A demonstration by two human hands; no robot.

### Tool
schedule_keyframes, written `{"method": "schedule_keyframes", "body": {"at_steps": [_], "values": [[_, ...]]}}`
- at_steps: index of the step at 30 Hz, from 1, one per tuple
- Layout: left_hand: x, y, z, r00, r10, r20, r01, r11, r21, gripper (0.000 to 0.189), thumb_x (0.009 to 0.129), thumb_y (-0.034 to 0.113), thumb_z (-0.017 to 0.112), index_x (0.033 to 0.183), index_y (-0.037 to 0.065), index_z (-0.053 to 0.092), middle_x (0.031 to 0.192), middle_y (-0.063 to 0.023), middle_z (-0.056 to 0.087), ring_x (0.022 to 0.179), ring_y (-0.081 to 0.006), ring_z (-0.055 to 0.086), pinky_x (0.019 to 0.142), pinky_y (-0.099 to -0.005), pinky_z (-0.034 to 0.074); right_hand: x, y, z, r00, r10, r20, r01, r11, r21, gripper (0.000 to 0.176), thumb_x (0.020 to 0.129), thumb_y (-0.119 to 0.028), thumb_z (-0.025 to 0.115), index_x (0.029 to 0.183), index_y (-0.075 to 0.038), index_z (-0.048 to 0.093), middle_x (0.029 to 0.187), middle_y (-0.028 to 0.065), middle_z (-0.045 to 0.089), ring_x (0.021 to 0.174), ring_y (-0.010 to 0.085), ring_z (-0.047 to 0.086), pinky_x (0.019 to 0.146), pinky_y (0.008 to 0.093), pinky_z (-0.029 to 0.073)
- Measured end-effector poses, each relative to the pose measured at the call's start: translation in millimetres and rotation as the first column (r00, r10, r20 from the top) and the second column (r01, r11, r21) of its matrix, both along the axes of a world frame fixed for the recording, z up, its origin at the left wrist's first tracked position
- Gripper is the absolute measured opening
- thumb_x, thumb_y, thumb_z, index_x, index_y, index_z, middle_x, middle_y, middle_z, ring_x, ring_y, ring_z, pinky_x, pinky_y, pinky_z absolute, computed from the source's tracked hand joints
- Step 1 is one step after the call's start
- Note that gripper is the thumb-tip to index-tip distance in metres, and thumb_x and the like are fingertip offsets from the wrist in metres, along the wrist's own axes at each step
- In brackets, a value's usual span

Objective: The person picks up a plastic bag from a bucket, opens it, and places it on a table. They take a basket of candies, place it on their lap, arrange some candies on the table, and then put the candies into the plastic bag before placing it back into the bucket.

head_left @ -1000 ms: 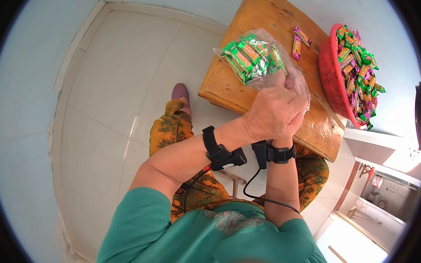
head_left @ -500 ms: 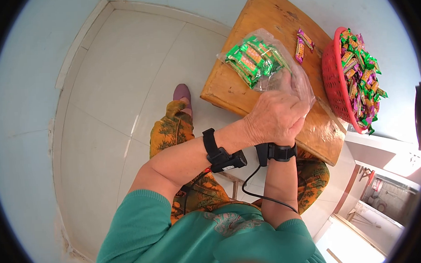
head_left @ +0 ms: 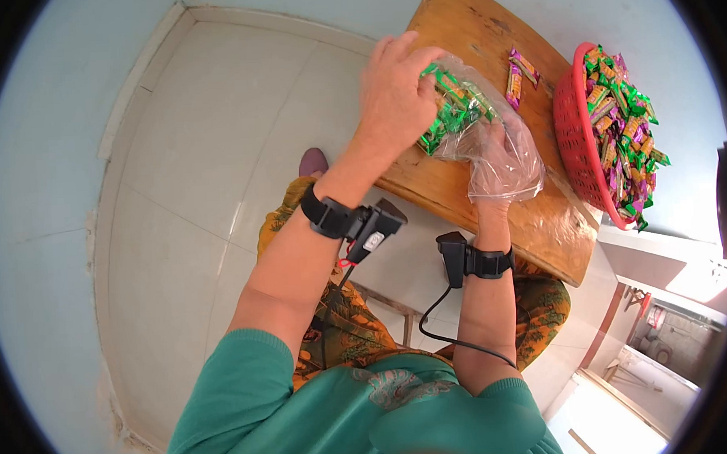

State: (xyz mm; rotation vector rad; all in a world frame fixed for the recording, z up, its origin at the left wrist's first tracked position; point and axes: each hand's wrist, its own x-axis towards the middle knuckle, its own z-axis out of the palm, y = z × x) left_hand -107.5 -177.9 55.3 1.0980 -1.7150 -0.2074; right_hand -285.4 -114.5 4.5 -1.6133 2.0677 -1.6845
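A clear plastic bag (head_left: 511, 172) lies over the wooden table, its rim around my right wrist. Several green-wrapped snack bars (head_left: 456, 109) fill its far end. My right hand (head_left: 498, 144) is inside the bag, seen blurred through the plastic, fingers stretched toward the bars and apart. My left hand (head_left: 398, 91) rests at the left end of the bag, back upward, fingers spread and touching the plastic near the bars. Its thumb side partly covers the wrappers.
Two purple-wrapped bars (head_left: 519, 76) lie on the wooden table (head_left: 468, 24). A red plastic basket (head_left: 572, 129), heaped with green and purple bars, stands at the right by the wall. Below the table's near edge are tiled floor (head_left: 191, 170) and my legs.
My left hand has moved from the bag's mouth near my right wrist up and left to its far end. The bag's rim now shows around my right wrist.
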Motion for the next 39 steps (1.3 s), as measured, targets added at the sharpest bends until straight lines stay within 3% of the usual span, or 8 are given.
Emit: {"method": "schedule_keyframes", "body": {"at_steps": [2, 3, 6, 8, 17, 24, 35, 39], "values": [[4.9, -9.6, -12.4, 0.998, -0.062, 0.018, 0.059, 0.992, 0.113, 0.027, 0.086, 0.004, 0.059, 0.111, 0.004, 0.068, 0.12, -0.0168, 0.065, 0.109, -0.0363, 0.059, 0.093, -0.0404, 0.048, 9.4, -3.3, 4.1, 0.897, 0.048, 0.439, -0.051, 0.999, -0.004, 0.018, 0.087, 0.002, 0.067, 0.105, 0.003, 0.07, 0.095, 0.0122, 0.072, 0.087, 0.0206, 0.069, 0.078, 0.0318, 0.054], [4.3, -12.0, -15.4, 0.992, -0.127, 0.025, 0.118, 0.966, 0.229, 0.029, 0.088, 0.004, 0.056, 0.114, 0.005, 0.068, 0.122, -0.017, 0.064, 0.11, -0.0365, 0.06, 0.093, -0.0396, 0.048, 13.8, -4.0, 10.6, 0.897, 0.045, 0.439, -0.047, 0.999, -0.005, 0.018, 0.087, 0.002, 0.067, 0.105, 0.003, 0.07, 0.095, 0.0122, 0.072, 0.087, 0.0206, 0.069, 0.078, 0.0318, 0.054], [0.5, -14.6, -5.5, 0.947, -0.283, -0.152, 0.321, 0.809, 0.493, 0.032, 0.091, 0.006, 0.051, 0.119, 0.003, 0.066, 0.123, -0.0174, 0.065, 0.11, -0.0339, 0.061, 0.094, -0.0371, 0.048, 16.0, -5.4, 21.0, 0.91, 0.003, 0.415, -0.035, 0.997, 0.07, 0.016, 0.086, 0.003, 0.066, 0.101, 0.003, 0.071, 0.096, 0.015, 0.071, 0.089, 0.0231, 0.069, 0.082, 0.0319, 0.054], [-2.2, -14.3, -6.2, 0.95, -0.262, -0.172, 0.313, 0.822, 0.475, 0.032, 0.092, 0.006, 0.05, 0.12, 0.003, 0.066, 0.121, -0.0173, 0.066, 0.108, -0.0313, 0.063, 0.093, -0.036, 0.048, 5.9, -9.9, 12.4, 0.996, 0.058, 0.071, -0.059, 0.998, 0.008, 0.016, 0.086, 0.003, 0.065, 0.101, 0.003, 0.07, 0.097, 0.0153, 0.071, 0.092, 0.0242, 0.069, 0.083, 0.033, 0.053], [-0.5, -17.6, -7.5, 0.922, -0.258, -0.288, 0.38, 0.745, 0.548, 0.037, 0.094, 0.002, 0.046, 0.127, 0.002, 0.061, 0.118, -0.0162, 0.069, 0.107, -0.0267, 0.065, 0.094, -0.0349, 0.049, 9.7, -18.1, 25.0, 0.979, 0.11, -0.169, -0.111, 0.994, 0.002, 0.021, 0.083, 0.007, 0.062, 0.1, 0.0, 0.071, 0.101, 0.0181, 0.071, 0.096, 0.0323, 0.069, 0.087, 0.0376, 0.053], [-4.1, -13.5, -1.7, 0.912, -0.255, -0.32, 0.403, 0.703, 0.587, 0.039, 0.092, 0.001, 0.047, 0.128, 0.002, 0.061, 0.129, -0.0161, 0.065, 0.117, -0.0272, 0.062, 0.102, -0.0349, 0.046, 8.8, -17.6, 28.8, 0.976, 0.202, -0.084, -0.194, 0.976, 0.096, 0.026, 0.088, 0.008, 0.059, 0.11, 0.0, 0.07, 0.106, 0.0125, 0.071, 0.098, 0.0208, 0.067, 0.089, 0.0318, 0.052], [-9.4, -8.4, -10.4, 0.947, -0.257, 0.192, 0.243, 0.966, 0.093, 0.029, 0.09, 0.005, 0.058, 0.117, 0.008, 0.068, 0.134, -0.0123, 0.06, 0.129, -0.0374, 0.05, 0.109, -0.0475, 0.04, 11.5, -4.7, 34.0, 0.932, 0.234, 0.277, -0.295, 0.934, 0.203, 0.029, 0.095, 0.002, 0.059, 0.122, -0.001, 0.066, 0.108, 0.01, 0.068, 0.095, 0.0149, 0.062, 0.086, 0.0278, 0.05], [-11.0, -3.0, -7.9, 0.915, -0.225, 0.334, 0.214, 0.974, 0.07, 0.027, 0.089, 0.006, 0.059, 0.115, 0.009, 0.067, 0.131, -0.0092, 0.061, 0.134, -0.035, 0.047, 0.111, -0.0547, 0.036, 10.1, -1.4, 36.6, 0.961, 0.226, 0.16, -0.255, 0.948, 0.192, 0.029, 0.093, 0.003, 0.056, 0.119, -0.003, 0.067, 0.1, 0.0135, 0.069, 0.091, 0.0193, 0.066, 0.082, 0.0311, 0.052]]}}
